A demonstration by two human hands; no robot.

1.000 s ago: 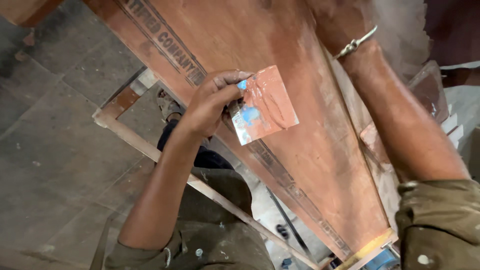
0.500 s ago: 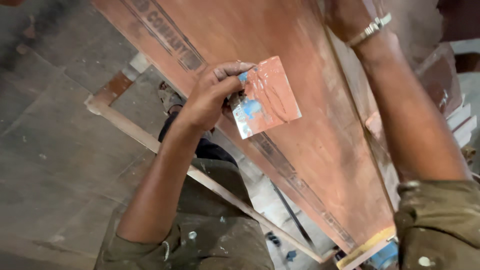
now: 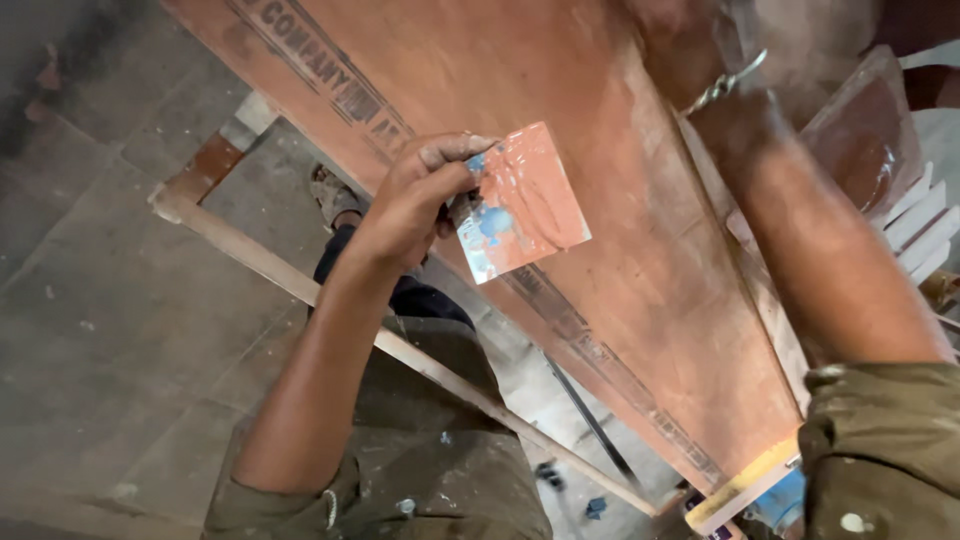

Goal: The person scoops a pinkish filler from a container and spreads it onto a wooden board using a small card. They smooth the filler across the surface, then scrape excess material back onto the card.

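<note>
My left hand (image 3: 415, 205) pinches a flat rectangular scraper blade (image 3: 525, 200) by its edge. The blade is smeared with reddish-brown paste and shows blue patches. It hovers at or just over a long plywood board (image 3: 620, 270) coated in the same reddish-brown colour, with black lettering along its left edge. My right arm reaches up across the board's right side, a metal bracelet (image 3: 725, 80) on its wrist. My right hand (image 3: 675, 25) is blurred at the top edge, lying on the board; its fingers cannot be made out.
A wooden slat (image 3: 300, 285) of a frame runs diagonally under the board. My sandalled foot (image 3: 335, 195) stands on the grey tiled floor (image 3: 120, 300). A white plastic chair (image 3: 925, 225) with a reddish-stained piece (image 3: 860, 140) stands at right. A blue object (image 3: 780, 500) sits under the board's near end.
Almost nothing differs. My left hand keeps the scraper at the same spot over the board; my right wrist has shifted slightly near the top.
</note>
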